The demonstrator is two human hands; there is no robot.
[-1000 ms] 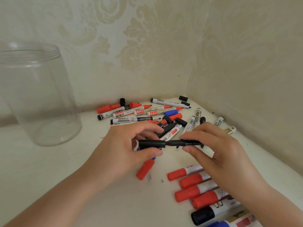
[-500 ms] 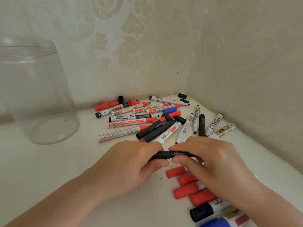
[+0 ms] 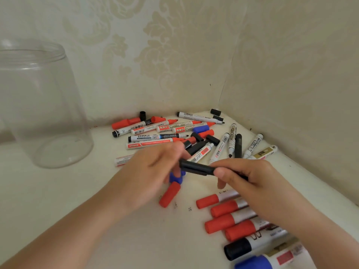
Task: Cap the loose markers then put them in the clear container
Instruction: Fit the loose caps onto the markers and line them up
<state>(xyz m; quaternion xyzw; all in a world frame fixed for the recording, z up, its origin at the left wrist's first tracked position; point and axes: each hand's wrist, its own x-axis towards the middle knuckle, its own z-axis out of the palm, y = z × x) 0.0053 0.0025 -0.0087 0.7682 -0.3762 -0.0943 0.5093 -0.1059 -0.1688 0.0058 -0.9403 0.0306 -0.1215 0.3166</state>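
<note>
- A person's right hand [image 3: 250, 181] grips a slim black marker [image 3: 198, 168], thumb and fingers clamped around the barrel. The capped end sticks out toward the left hand.
- The marker's long axis runs nearly level, left to right across the view, its left end tipped slightly up and away. It is held in the air above the white counter [image 3: 58, 191], not resting on it.
- The left hand [image 3: 153, 171] is blurred. Its fingertips sit at the marker's left end, but I cannot tell whether they pinch the cap or are loosening off it.
- Judging by this hold, one hand steadies the barrel so the other can press the cap home along the same line.
- A tall clear plastic container [image 3: 38, 105] stands upright at the counter's left edge, mouth open at the top, nothing visible inside. It is well apart from the hands.
- A heap of loose markers [image 3: 174, 131], white-barrelled with red, blue and black ends, lies toward the back corner where two patterned walls meet. Several show bare tips, with loose caps scattered among them.
- A row of capped markers [image 3: 233, 214], mostly red-capped, lies side by side near the counter's right front edge, under the right forearm, probably set aside as finished.
- A loose red cap [image 3: 170, 194] and a blue cap [image 3: 175, 177] lie on the counter just below the left hand.
</note>
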